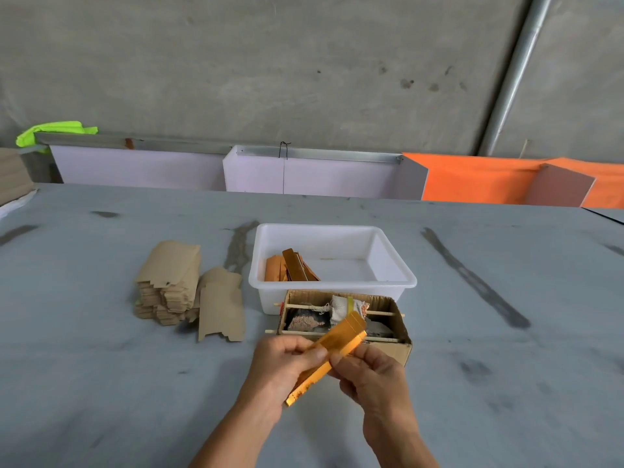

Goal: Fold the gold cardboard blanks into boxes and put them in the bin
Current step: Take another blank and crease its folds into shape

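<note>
Straight ahead of our hands the brown cardboard box [398,344] stands in the way, its open top crossed by thin wooden sticks [378,313] and filled with rags. Just behind it, touching or nearly so, sits the white bin [398,278]; its right half lies bare and open from above, while folded gold boxes [290,268] crowd its left corner. To the left, the stack of brown blanks [169,282] and a loose curled blank [221,309] block the table [506,383]. We see open table surface on the right and along the near left edge.
</note>
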